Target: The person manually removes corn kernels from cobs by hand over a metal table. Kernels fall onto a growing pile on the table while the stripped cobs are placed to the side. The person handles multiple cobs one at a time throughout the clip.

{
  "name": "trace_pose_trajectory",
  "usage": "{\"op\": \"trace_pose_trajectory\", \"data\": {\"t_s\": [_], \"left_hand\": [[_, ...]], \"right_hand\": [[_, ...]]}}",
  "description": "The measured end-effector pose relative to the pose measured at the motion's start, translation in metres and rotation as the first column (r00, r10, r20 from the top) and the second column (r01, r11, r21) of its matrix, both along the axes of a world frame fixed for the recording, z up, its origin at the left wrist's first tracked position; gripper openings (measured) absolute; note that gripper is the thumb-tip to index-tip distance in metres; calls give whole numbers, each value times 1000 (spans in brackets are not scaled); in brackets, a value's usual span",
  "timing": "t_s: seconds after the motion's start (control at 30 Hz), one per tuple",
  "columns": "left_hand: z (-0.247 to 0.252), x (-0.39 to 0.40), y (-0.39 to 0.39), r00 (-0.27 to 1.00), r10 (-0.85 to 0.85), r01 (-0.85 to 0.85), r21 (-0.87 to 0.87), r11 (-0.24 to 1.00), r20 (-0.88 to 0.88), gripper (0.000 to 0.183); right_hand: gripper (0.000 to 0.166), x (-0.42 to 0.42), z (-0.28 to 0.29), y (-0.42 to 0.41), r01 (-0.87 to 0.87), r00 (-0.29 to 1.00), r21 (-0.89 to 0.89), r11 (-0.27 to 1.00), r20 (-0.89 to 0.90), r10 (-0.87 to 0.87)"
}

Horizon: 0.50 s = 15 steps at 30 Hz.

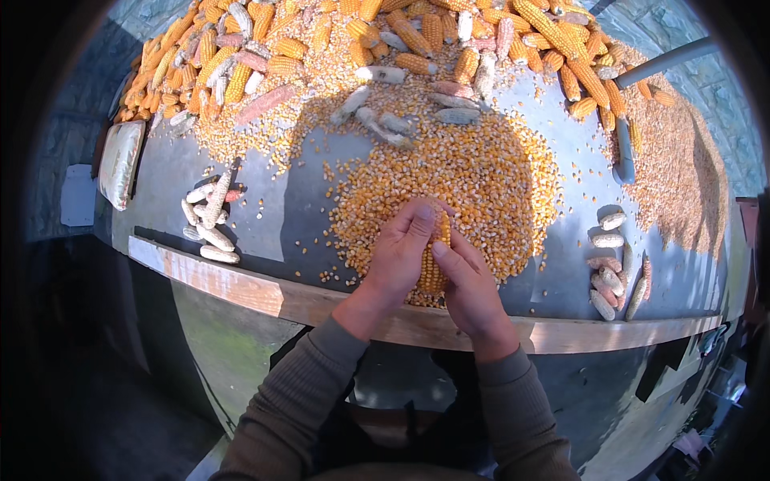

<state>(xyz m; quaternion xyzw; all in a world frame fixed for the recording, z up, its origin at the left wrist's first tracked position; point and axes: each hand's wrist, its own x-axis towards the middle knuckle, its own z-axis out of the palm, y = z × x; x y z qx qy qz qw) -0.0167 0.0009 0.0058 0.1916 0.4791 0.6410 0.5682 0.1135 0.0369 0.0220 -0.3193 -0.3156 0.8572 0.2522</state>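
Note:
Between my two hands is an ear of dried yellow corn point(432, 273), its upper part partly stripped to the reddish cob. My left hand point(402, 240) grips it from the left, the thumb pressed near the top. From the right, my right hand point(472, 273) wraps the ear with its thumb across the kernel rows. Directly beneath and beyond the hands spreads a heap of loose corn kernels point(475, 174) on the grey tabletop point(313, 204). Several bare cobs point(382, 126) lie along the heap's far side. The fingers behind the ear are mostly hidden.
A wooden board point(337, 300) edges the table's near side. Stripped cobs lie in a left pile point(213, 219) and a right pile point(607, 279). Unshelled ears point(415, 36) cover the far side. A grey pipe point(665, 62) crosses near a grain pile point(680, 162) at right.

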Motion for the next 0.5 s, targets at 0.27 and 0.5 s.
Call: {"op": "trace_pose_trajectory", "data": {"t_s": [0.27, 0.5], "left_hand": [[2, 20, -1, 958, 12, 21, -111, 994, 288, 48], [-5, 3, -1, 935, 8, 38, -123, 992, 355, 51]], "right_hand": [[48, -4, 2, -5, 135, 991, -100, 986, 27, -133], [45, 9, 8, 9, 3, 984, -382, 924, -165, -72]]}}
